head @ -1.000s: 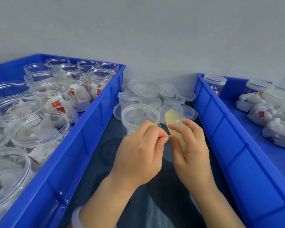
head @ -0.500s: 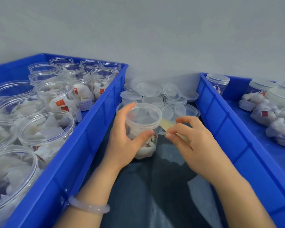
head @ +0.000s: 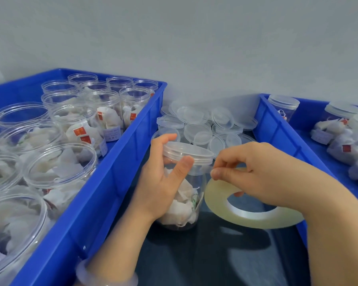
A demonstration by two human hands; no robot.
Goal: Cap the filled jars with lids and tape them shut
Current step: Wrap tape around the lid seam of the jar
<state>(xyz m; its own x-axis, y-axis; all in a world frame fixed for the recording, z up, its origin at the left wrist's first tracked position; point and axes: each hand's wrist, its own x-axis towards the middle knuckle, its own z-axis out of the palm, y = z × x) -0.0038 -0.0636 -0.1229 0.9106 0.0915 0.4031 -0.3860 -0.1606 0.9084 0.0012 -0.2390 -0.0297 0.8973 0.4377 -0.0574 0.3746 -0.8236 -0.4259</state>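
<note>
Red labels (head: 80, 132) on bags in the crate (head: 116, 174) left of the left hand (head: 159, 182) are too small to read. The jar (head: 180, 195) is clear plastic, full of white bags, closed by a clear lid (head: 189, 152). The left hand grips it, thumb at the lid's rim. Just beside it, the right hand (head: 256, 174) pinches the end of the tape roll (head: 252, 215). One second ago both hands were on the roll, in front of the jar.
</note>
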